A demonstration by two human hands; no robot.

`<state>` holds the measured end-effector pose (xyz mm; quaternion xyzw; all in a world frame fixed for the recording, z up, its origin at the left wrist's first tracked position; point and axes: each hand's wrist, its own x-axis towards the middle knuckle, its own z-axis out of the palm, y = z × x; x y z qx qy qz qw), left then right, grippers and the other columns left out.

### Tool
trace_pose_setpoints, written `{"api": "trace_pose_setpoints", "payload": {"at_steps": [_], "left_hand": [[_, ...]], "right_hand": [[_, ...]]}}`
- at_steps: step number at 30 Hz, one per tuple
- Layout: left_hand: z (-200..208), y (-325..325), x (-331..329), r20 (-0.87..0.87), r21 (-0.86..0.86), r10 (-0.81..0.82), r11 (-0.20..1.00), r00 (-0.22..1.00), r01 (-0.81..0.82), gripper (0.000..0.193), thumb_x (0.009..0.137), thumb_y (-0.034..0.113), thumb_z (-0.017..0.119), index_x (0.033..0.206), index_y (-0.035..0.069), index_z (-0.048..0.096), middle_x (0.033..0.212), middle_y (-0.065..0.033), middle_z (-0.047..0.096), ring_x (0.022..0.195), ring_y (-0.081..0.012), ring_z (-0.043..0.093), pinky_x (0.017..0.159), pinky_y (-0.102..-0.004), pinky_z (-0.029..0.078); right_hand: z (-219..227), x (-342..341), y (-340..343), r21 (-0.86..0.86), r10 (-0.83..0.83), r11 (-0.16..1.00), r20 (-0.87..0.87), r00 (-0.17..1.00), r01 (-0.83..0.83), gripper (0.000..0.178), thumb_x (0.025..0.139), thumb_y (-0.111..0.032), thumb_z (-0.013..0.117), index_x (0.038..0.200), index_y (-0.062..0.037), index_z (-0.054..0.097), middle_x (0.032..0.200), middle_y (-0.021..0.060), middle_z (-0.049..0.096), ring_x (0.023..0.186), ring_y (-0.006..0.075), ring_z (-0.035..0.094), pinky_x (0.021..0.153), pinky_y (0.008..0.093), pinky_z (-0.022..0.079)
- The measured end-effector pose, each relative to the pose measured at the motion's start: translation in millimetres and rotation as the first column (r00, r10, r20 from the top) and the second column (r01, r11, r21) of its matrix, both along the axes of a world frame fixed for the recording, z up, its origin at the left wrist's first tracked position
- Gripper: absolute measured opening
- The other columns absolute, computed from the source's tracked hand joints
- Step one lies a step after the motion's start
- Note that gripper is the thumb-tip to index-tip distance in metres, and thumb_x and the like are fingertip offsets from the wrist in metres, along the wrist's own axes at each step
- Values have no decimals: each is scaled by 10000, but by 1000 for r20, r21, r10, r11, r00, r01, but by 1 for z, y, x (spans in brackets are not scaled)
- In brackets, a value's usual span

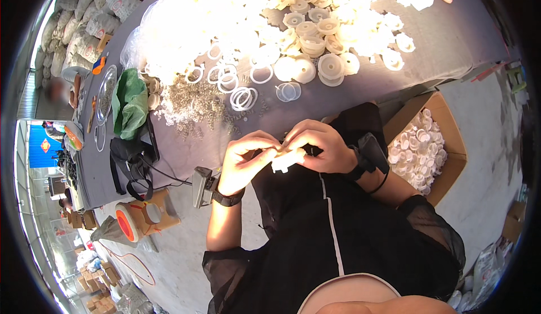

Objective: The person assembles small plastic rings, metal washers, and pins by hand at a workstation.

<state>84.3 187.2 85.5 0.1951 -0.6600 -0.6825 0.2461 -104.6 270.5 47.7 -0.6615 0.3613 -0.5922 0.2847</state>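
Note:
Both hands meet over my lap, just off the table's near edge. My left hand and my right hand pinch a small white plastic part between their fingertips. Glare and the fingers hide its exact shape. On the table beyond lie white rings, with a heap of small metal springs to their left. Cream-coloured round plastic caps are piled farther back, partly washed out by bright light. Two clear thin discs rest near the edge in front of the caps.
To my right a cardboard box holds many white plastic parts. A green cloth or bag and a black bag lie at the table's left. An orange-and-red container stands on the floor. Stacked sacks line the far left.

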Motion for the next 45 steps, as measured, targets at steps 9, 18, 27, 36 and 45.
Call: {"api": "trace_pose_setpoints", "payload": {"at_steps": [9,18,27,36,45], "left_hand": [[11,17,-2,0,-308,61,950,998,-58,279,753,5,668,1028,-13,624,917,-127,621,842,-205,597,746,-307,474],[10,26,-1,29,-565,126,820,992,-87,346,640,47,770,961,28,643,924,-99,634,828,-222,588,743,-321,454],[3,29,-5,-88,-629,76,769,993,-115,403,608,68,769,987,42,636,951,-96,625,812,-233,574,721,-345,461],[-18,47,-24,-68,-737,621,496,781,-459,231,704,-37,699,927,18,681,775,-54,582,705,-153,559,647,-261,457],[-36,49,-43,47,-585,534,700,844,-409,305,755,-70,643,1048,4,602,899,-63,564,674,-84,553,586,-197,483]], "right_hand": [[3,-7,0,-70,-7,998,-81,997,1,233,650,-20,669,859,-63,577,890,57,610,852,243,585,788,357,449],[11,-11,5,-226,-139,971,-256,957,81,248,624,-22,682,841,-83,579,889,31,598,854,237,573,803,363,455],[5,-8,6,-146,-84,987,-103,991,68,224,675,-55,699,871,-72,591,877,46,608,813,240,585,746,353,469],[-9,5,7,42,-331,938,-176,927,343,191,755,-70,660,929,1,622,858,114,638,771,258,631,642,295,497],[-26,-13,2,-29,-519,836,-367,772,548,125,760,-118,644,873,-69,623,705,65,597,610,250,592,541,343,477]]}}
